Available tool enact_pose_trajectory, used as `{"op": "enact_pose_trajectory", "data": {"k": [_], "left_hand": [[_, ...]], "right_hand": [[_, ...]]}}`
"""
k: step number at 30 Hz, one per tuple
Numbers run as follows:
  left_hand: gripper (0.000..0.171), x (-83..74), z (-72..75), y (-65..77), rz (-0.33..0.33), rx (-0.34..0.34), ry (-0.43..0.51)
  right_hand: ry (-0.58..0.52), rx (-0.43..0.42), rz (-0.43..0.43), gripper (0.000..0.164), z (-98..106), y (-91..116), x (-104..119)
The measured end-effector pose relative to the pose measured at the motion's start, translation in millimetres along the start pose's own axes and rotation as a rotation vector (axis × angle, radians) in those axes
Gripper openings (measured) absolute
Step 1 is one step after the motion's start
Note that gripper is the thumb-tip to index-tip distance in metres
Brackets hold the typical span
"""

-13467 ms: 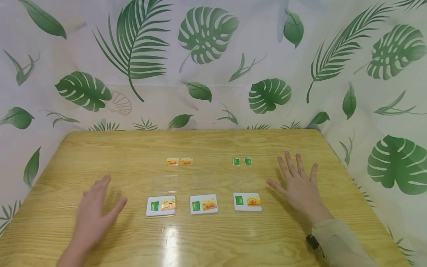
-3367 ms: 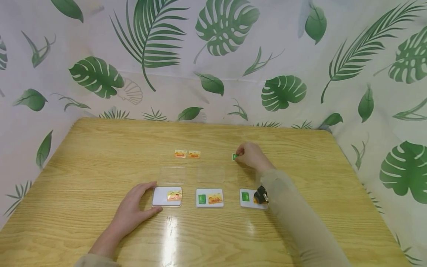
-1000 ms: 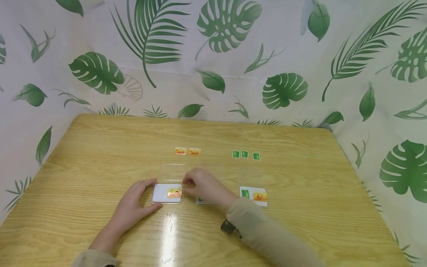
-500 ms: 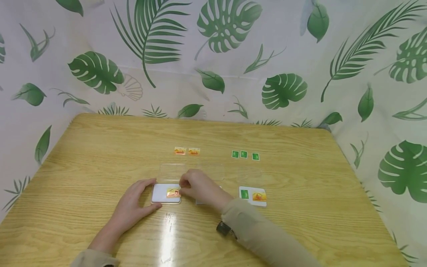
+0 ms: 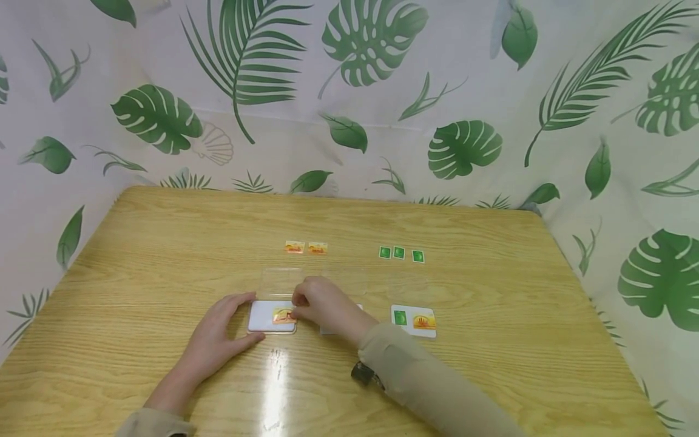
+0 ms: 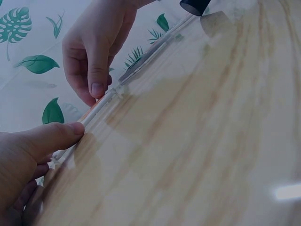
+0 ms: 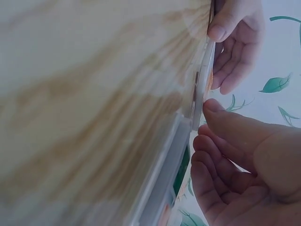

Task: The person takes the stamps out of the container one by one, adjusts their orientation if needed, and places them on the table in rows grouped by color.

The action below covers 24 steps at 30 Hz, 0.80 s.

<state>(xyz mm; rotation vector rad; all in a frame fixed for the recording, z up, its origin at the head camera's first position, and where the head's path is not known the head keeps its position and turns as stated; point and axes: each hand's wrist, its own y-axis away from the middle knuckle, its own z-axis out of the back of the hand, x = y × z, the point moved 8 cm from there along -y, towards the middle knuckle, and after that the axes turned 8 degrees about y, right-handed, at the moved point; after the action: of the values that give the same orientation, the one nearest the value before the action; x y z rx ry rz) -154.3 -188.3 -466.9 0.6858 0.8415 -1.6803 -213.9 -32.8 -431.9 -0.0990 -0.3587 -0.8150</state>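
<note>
On the wooden table, the left white flat case [image 5: 261,315] bears an orange-yellow sticker [image 5: 283,315] at its right end. My left hand [image 5: 218,334] holds this case from the left, fingers at its far edge and thumb at its near edge. My right hand [image 5: 327,306] is at the sticker's right edge, thumb and index finger pinching there. The right wrist view shows the thumb [image 7: 230,117] right at the case's upper face. Under my right hand and wrist, the middle white case [image 5: 326,331] is mostly hidden.
The right white case [image 5: 413,332] bears green and orange stickers. Clear plastic pieces [image 5: 281,281] lie in a row behind the cases. Farther back are two orange stickers [image 5: 318,248] and three green stickers [image 5: 399,252]. A leaf-patterned cloth [image 5: 306,152] hangs behind the table.
The left case's green sticker has gone, and a third green one lies at the back. My left hand came to that case; my right hand went from the green stickers to the orange one.
</note>
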Motion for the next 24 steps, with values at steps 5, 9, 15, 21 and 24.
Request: {"op": "enact_pose_trajectory", "data": {"k": [5,9,15,21,24], "left_hand": [[0.068,0.3,-0.4,0.3,-0.004,-0.006,-0.003],[0.067,1.2,-0.6,-0.3,-0.009,-0.013,-0.006],[0.068,0.0,-0.1,0.1,-0.016,-0.008,-0.009],[0.069,-0.3,0.1,0.2,-0.011,-0.003,0.001],[0.069,-0.1,-0.3,0.0,-0.011,-0.001,0.003]], "right_hand": [[0.009,0.003,-0.012,0.015,-1.2,-0.6,0.1],[0.031,0.010,-0.022,0.015,-1.6,-1.0,0.3],[0.064,0.019,-0.012,0.013,-0.6,-1.3,2.8],[0.034,0.047,-0.038,0.014,-2.2,-3.3,2.0],[-0.004,0.058,-0.058,0.014,-3.2,-4.0,0.5]]}}
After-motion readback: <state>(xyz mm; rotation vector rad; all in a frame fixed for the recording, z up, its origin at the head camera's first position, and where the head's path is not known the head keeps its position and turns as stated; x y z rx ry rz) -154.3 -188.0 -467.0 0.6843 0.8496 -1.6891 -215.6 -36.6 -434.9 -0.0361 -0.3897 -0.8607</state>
